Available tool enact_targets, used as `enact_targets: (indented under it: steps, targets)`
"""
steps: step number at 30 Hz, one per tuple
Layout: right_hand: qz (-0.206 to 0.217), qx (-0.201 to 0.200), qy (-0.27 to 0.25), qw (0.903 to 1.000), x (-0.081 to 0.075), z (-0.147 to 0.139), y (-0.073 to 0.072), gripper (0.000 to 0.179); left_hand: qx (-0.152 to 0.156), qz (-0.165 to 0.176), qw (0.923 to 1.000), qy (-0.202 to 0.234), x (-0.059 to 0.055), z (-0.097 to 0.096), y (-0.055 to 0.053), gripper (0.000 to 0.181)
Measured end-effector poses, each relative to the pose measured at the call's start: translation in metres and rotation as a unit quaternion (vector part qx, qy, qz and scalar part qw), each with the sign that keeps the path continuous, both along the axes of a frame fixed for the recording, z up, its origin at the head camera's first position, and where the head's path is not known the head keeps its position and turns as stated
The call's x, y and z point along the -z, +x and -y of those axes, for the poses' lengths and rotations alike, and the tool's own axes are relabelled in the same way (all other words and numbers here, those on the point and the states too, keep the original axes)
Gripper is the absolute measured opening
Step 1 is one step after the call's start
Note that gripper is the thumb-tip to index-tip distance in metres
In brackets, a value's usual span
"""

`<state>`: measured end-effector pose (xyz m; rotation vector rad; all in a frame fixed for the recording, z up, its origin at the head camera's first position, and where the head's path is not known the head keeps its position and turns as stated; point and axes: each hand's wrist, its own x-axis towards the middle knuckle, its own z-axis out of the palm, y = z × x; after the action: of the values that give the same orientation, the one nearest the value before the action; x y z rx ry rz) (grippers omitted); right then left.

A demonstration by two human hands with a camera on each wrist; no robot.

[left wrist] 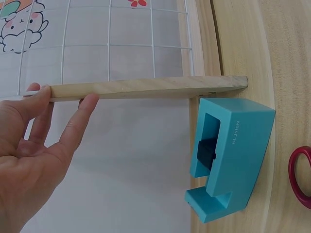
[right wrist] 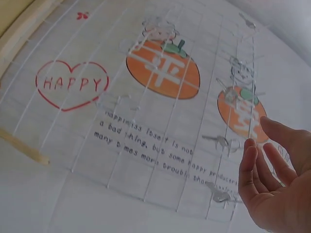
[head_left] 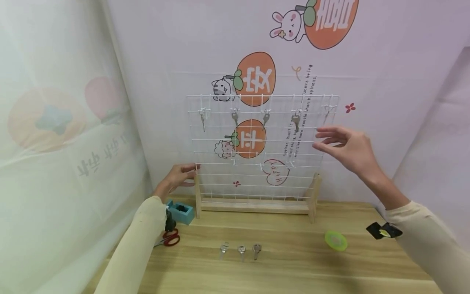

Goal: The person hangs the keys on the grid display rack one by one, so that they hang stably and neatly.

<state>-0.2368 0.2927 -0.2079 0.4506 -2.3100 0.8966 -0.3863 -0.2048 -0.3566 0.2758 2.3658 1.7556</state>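
Observation:
A white wire grid rack on a wooden base [head_left: 253, 207] stands against the patterned backdrop. Several keys hang in a row from hooks near its top, among them a broad-headed key [head_left: 295, 119] and a thin one at the far right [head_left: 326, 116]. My left hand [head_left: 180, 175] grips the upper end of the left wooden side post [left wrist: 146, 89] between thumb and fingers. Just off the grid's right edge is my right hand [head_left: 349, 150], its fingers extended, thumb apart and nothing held. On the table lie three loose keys [head_left: 241, 250] side by side.
A teal tape dispenser [left wrist: 243, 150] sits beside the rack's left foot, with red-handled scissors [head_left: 171, 237] in front of it. Toward the right of the table lies a yellow-green round disc [head_left: 335, 241]. White cloth walls enclose the left, back and right sides.

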Motion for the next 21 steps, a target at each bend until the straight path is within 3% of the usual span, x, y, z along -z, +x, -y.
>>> enact_targets:
  steps: [10,21]
  targets:
    - [0.018,-0.064,0.012,0.9977,0.044,0.028,0.004,0.042,-0.004,0.002,1.0000,0.003,0.000,0.001,0.000,0.046]
    - [0.079,-0.096,0.018,0.9921,0.096,0.056,-0.004,0.037,-0.005,0.005,0.9999,0.014,-0.002,0.000,0.000,0.046]
